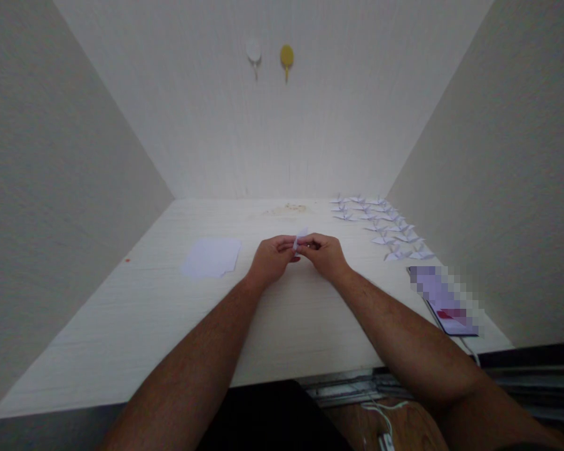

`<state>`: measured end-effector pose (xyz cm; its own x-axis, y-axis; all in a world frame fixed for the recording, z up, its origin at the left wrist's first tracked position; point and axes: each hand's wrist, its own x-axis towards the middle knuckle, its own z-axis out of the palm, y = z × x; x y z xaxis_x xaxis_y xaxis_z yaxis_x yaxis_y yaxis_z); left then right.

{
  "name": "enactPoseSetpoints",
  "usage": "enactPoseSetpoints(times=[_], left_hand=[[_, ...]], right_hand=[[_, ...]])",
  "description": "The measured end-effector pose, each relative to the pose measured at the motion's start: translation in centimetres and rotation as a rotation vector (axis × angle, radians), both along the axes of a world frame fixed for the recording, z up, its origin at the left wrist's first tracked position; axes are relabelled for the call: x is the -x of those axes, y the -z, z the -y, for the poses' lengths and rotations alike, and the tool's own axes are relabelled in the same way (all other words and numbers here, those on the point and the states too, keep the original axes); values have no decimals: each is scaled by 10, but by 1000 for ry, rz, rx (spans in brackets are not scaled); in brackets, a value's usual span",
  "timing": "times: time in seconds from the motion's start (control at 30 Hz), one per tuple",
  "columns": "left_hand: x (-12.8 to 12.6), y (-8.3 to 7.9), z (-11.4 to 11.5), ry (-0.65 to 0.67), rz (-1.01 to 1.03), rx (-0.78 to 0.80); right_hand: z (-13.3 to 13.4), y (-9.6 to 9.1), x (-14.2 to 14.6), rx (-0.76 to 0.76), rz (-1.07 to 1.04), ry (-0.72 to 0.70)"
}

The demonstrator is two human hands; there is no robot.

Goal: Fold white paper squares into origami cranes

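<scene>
My left hand (271, 258) and my right hand (326, 254) meet above the middle of the white table (136, 313). Both pinch a small folded piece of white paper (301, 236) between their fingertips, and its tip sticks up between them. A stack of flat white paper sheets (211, 257) lies to the left of my left hand. Several finished white paper cranes (380, 222) stand in rows at the back right of the table.
A phone (444, 297) with a cable lies at the right front edge. Pale walls close the table in on the left, back and right. A white hook (254, 53) and a yellow hook (286, 57) hang on the back wall.
</scene>
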<state>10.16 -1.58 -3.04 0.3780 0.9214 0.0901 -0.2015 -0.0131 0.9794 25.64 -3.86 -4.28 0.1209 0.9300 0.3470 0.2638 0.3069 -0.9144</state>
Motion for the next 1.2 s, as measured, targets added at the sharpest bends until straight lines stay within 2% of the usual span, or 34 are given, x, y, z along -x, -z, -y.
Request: enactPoseSetpoints(times=[0.27, 0.5, 0.67, 0.87, 1.03, 1.2], left_hand=[[0, -2, 3, 2, -7, 3], [-2, 0, 4, 9, -38, -75], [-2, 6, 0, -5, -67, -123], [1, 4, 1, -59, -286, -276], [2, 5, 0, 8, -274, -287], [1, 6, -1, -36, -282, -318]], right_hand=[[2, -2, 1, -4, 60, 27], [4, -5, 3, -35, 152, 82], [3, -6, 4, 20, 38, 55], [1, -8, 6, 131, -102, 9], [3, -13, 6, 172, -132, 26], [1, -12, 6, 191, -175, 0]])
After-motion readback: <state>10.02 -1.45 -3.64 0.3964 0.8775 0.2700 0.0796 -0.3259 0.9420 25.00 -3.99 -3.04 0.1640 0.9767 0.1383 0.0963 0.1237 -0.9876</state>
